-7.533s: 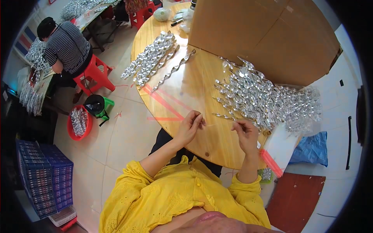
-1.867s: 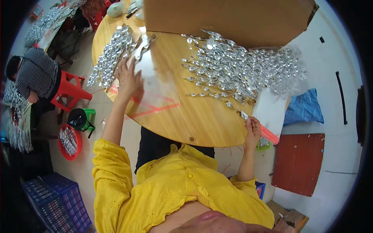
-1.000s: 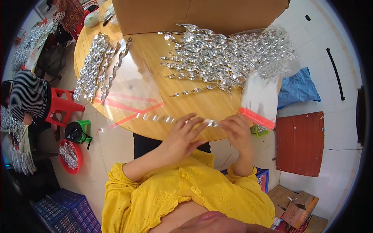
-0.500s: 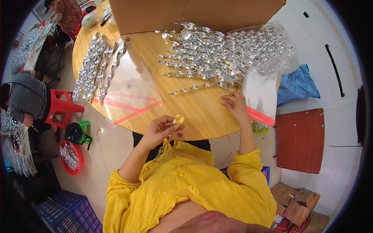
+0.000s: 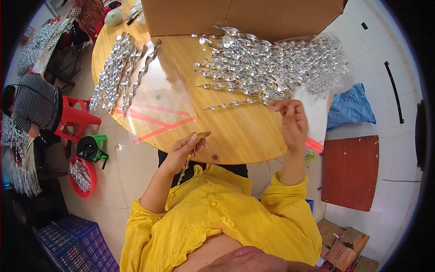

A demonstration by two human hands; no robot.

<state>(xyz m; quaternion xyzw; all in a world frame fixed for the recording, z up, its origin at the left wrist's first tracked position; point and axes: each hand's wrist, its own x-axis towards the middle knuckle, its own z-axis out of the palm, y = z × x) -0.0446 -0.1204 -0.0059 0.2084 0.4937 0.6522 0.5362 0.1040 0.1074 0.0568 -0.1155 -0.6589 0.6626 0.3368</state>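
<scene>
Silver strip pile (image 5: pixel 253 63): counter's (image 5: pixel 240 131) rt half, toward far edge | your L grip (image 5: pixel 186 147): pinched tight on shiny twist strip (image 5: pixel 184 168), dangling past near edge | your R grip (image 5: pixel 294 124): fingers part-curled, tips at pile's nearest strip (image 5: pixel 233 104); can't tell if held

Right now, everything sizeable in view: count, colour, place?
larger strip pile: one, silver, table right
smaller strip pile: one, silver, table left
striped sheets: two, clear, table sides
table: one, yellow, centre
carton: one, brown, table's far side
bag: one, blue, right
board: one, reddish, right
basin: one, red, left
low stool: one, green, left
crates: count unclear, blue, lower left
coworkers: two, patterned tops, left
left hand: one, bare, centre, gripping strip
right hand: one, bare, at larger pile
</scene>
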